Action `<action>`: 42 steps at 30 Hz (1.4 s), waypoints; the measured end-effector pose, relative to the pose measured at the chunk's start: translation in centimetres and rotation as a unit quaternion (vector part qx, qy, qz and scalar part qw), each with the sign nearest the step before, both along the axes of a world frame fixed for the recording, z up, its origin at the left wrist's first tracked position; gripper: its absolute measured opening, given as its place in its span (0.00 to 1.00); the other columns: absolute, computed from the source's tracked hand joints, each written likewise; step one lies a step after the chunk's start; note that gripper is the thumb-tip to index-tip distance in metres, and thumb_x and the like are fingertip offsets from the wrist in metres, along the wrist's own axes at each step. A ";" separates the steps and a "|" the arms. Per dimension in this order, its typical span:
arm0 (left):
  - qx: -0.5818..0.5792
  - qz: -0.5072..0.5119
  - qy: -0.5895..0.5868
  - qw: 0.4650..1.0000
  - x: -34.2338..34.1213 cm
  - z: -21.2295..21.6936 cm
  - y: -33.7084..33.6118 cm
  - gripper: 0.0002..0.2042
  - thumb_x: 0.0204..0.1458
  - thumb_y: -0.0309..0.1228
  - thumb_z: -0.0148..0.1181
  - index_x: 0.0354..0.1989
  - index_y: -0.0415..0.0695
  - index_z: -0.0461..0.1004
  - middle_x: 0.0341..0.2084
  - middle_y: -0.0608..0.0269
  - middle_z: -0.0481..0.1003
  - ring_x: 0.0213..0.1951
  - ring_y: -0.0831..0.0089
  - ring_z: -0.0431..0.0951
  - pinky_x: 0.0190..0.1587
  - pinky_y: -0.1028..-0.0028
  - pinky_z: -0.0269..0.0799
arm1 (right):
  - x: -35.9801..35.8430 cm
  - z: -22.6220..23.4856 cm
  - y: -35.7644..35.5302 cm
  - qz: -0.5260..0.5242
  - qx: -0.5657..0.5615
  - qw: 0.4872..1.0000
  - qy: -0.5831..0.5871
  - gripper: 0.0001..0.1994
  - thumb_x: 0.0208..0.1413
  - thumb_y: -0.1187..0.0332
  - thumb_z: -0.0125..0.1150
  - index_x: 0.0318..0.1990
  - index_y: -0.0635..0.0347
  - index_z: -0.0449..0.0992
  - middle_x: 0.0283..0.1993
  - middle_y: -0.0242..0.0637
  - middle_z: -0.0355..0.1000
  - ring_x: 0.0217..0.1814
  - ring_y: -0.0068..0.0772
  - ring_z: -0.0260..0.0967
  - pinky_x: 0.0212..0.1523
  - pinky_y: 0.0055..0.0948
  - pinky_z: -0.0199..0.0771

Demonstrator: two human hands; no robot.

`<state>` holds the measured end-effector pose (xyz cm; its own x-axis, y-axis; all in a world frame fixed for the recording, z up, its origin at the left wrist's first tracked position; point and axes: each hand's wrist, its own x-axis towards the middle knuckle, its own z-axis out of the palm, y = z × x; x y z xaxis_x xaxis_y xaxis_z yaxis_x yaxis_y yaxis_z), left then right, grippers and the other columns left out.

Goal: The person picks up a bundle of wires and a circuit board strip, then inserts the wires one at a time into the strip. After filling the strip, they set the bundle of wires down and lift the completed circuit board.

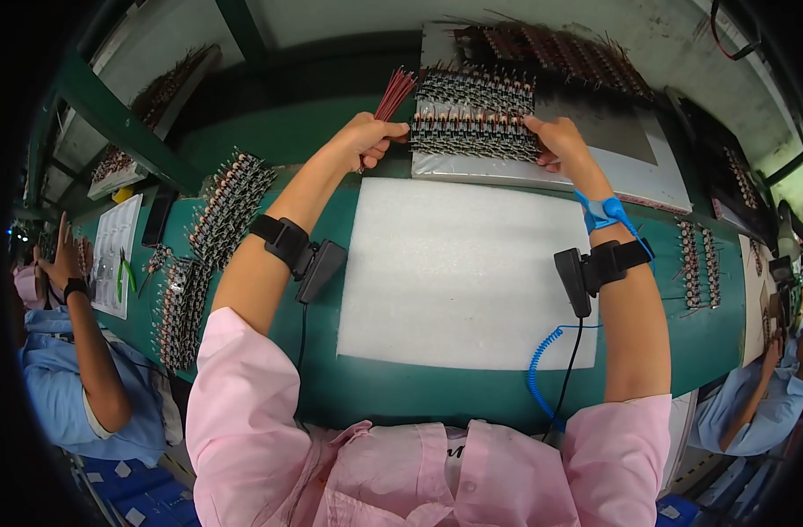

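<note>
A bundle of thin red wires (395,93) stands up out of my left hand (370,140), whose fingers are closed around it. That hand's thumb reaches to the left end of a strip of small circuit boards (473,133) with dark and copper-coloured parts. At the strip's right end, my right hand (558,142) has its thumb on top and its fingers curled at the edge, gripping it. The strip lies on a flat, silvery, wrapped slab (476,170). Just behind it is another strip of boards (476,90). Part of each grip is hidden.
A white foam sheet (467,272) lies before me on the green table (366,391). More board strips (230,206) sit at left, others (700,263) at right. A coiled blue cord (536,369) runs from my right wrist. People in blue (94,378) work on both sides.
</note>
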<state>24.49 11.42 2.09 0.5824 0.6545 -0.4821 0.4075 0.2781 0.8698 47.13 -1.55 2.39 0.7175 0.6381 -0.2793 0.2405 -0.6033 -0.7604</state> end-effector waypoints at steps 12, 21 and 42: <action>0.165 0.013 0.019 0.986 0.7 0.0 -0.2 0.10 0.45 0.31 0.54 0.18 0.45 0.60 0.07 0.76 0.49 0.09 0.86 0.45 0.11 0.81 0.38 | 1.5 -1.1 0.2 0.091 0.010 0.960 -0.265 0.12 0.41 0.65 0.55 0.20 0.67 0.68 0.17 0.38 0.66 0.16 0.27 0.61 0.17 0.27 0.60; 0.150 0.005 -0.006 0.989 0.6 0.8 -0.3 0.09 0.44 0.30 0.53 0.18 0.45 0.61 0.07 0.76 0.50 0.09 0.86 0.46 0.11 0.81 0.39 | 1.3 0.2 -0.1 0.086 0.004 0.974 -0.211 0.10 0.41 0.67 0.54 0.18 0.66 0.68 0.16 0.38 0.66 0.15 0.27 0.61 0.17 0.26 0.59; -0.127 -0.023 -0.054 0.990 -12.6 0.1 -24.8 0.13 0.46 0.33 0.52 0.37 0.39 0.68 0.09 0.78 0.52 0.09 0.88 0.47 0.10 0.84 0.40 | -9.5 -1.6 -5.0 0.364 0.067 0.892 -0.258 0.08 0.34 0.71 0.47 0.23 0.59 0.74 0.25 0.47 0.70 0.31 0.47 0.67 0.35 0.37 0.67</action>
